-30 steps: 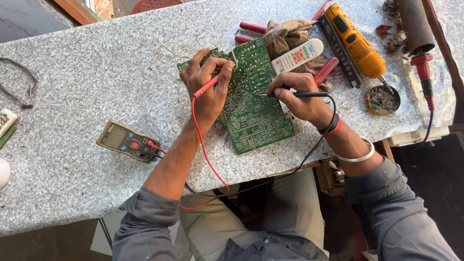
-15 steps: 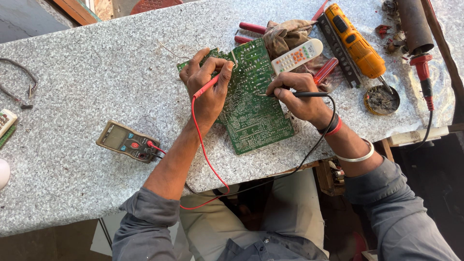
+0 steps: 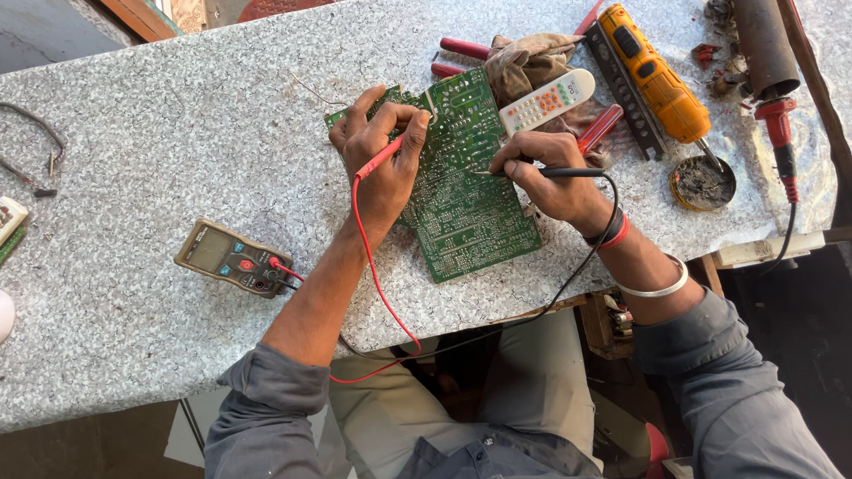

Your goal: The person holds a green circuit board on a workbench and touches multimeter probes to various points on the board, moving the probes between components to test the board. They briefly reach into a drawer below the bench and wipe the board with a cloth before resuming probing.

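A green circuit board [image 3: 461,191] lies solder side up on the speckled grey table [image 3: 160,133]. My left hand [image 3: 380,155] rests on the board's left edge and grips a red test probe [image 3: 389,153], its tip touching the board near the top. My right hand [image 3: 546,177] holds a black test probe [image 3: 568,172] like a pen, its tip on the board's middle right. Red and black leads run off the table edge and back to a tan handheld meter [image 3: 232,257] lying to the left.
Behind the board lie a white remote control [image 3: 547,100], a brown rag [image 3: 532,62], red-handled tools [image 3: 463,47], an orange power screwdriver [image 3: 655,75], a round tin of paste [image 3: 702,183] and a red-handled soldering iron [image 3: 781,133]. Loose wires [image 3: 40,151] sit at the far left.
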`<action>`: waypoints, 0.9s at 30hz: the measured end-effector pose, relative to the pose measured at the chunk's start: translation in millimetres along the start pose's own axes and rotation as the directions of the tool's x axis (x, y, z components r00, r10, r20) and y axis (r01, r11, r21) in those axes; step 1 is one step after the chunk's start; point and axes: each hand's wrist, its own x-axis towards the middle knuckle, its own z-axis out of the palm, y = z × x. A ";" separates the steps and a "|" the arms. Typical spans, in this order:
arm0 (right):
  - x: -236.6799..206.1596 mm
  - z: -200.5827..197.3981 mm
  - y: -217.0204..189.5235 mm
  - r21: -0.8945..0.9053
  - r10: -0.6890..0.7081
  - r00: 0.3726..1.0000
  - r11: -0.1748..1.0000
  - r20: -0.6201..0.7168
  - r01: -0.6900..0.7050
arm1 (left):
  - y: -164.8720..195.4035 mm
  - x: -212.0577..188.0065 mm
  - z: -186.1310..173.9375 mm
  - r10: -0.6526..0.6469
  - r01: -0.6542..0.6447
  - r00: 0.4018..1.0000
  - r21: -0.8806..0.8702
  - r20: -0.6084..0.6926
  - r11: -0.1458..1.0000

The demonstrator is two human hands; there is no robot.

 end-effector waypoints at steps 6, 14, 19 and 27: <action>0.6 0.3 0.6 -0.003 -0.003 1.000 1.000 -0.003 0.003 | -0.3 -0.2 -0.7 -0.005 0.005 1.000 -0.005 0.004 1.000; 0.7 0.0 -0.3 -0.004 -0.006 1.000 1.000 0.000 0.006 | 0.8 0.0 -1.4 -0.007 0.007 1.000 -0.012 0.007 1.000; 0.7 0.1 -0.1 -0.003 -0.004 1.000 1.000 -0.001 0.004 | 1.0 -0.4 -2.2 -0.008 0.008 1.000 -0.012 0.012 1.000; 0.2 -0.1 0.9 -0.004 0.002 1.000 1.000 0.006 -0.002 | 0.1 -0.4 -0.4 -0.010 0.010 1.000 -0.007 0.010 1.000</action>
